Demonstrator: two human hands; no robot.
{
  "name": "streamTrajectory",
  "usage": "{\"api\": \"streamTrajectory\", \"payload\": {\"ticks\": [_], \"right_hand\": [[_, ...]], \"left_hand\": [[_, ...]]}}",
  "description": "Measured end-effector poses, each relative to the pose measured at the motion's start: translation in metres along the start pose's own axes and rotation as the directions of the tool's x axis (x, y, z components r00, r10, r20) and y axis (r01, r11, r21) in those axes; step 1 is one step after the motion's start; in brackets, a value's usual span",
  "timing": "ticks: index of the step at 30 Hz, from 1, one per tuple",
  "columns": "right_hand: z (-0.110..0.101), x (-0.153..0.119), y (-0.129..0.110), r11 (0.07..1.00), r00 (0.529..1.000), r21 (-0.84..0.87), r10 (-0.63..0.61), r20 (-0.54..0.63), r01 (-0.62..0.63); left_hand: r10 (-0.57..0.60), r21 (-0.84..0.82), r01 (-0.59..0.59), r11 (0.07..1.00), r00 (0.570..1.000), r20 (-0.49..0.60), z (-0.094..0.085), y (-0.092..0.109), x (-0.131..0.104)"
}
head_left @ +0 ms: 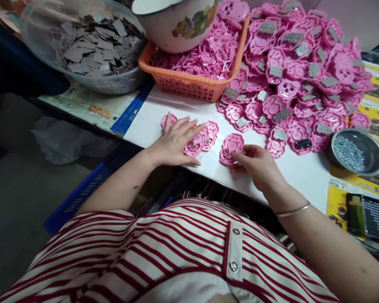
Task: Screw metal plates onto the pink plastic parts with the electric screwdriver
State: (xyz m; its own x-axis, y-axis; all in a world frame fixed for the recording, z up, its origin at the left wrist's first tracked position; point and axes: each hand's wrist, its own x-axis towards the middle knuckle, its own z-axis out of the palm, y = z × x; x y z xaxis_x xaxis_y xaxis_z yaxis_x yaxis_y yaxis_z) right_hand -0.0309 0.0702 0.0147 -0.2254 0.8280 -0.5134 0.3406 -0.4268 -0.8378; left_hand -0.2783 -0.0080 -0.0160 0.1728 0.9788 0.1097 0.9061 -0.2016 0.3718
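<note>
My left hand [177,141] lies with fingers spread over several pink plastic shells near the table's front edge. Two of those shells [211,135] overlap just right of its fingers, and another [168,121] shows partly beneath them. To the right, my right hand [251,162] pinches the lower right edge of a separate pink shell [233,144], which lies on the white sheet [189,107]. Small metallic parts show in the lower portions of the shells. The right fingertips partly cover that shell's edge.
A large heap of pink shells [284,90] with grey plates fills the back right. Behind my hands stand an orange basket [189,86] of pink pieces, a white pot [177,29] and a clear bowl [113,84]. A metal bowl [377,158] holds small screws.
</note>
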Motion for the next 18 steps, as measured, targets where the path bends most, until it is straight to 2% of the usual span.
{"api": "streamTrajectory", "payload": {"ticks": [5, 10, 14, 18], "right_hand": [[0.011, 0.006, 0.000, 0.999, 0.999, 0.000, -0.036, 0.007, 0.036], [0.026, 0.014, -0.003, 0.998, 0.997, -0.016, -0.065, 0.030, 0.066], [0.044, 0.018, -0.007, 0.996, 0.995, -0.039, -0.080, 0.059, 0.082], [0.050, 0.016, -0.010, 0.995, 0.992, -0.032, -0.088, 0.093, 0.091]], "left_hand": [[0.010, 0.006, -0.010, 1.000, 1.000, -0.017, 0.004, -0.001, 0.002], [-0.026, 0.025, 0.031, 0.999, 0.984, -0.175, 0.006, -0.009, -0.003], [-0.122, 0.017, 0.132, 0.991, 0.953, -0.277, -0.006, -0.018, -0.010], [-0.152, 0.059, 0.176, 0.983, 0.946, -0.288, -0.019, -0.016, -0.012]]}}
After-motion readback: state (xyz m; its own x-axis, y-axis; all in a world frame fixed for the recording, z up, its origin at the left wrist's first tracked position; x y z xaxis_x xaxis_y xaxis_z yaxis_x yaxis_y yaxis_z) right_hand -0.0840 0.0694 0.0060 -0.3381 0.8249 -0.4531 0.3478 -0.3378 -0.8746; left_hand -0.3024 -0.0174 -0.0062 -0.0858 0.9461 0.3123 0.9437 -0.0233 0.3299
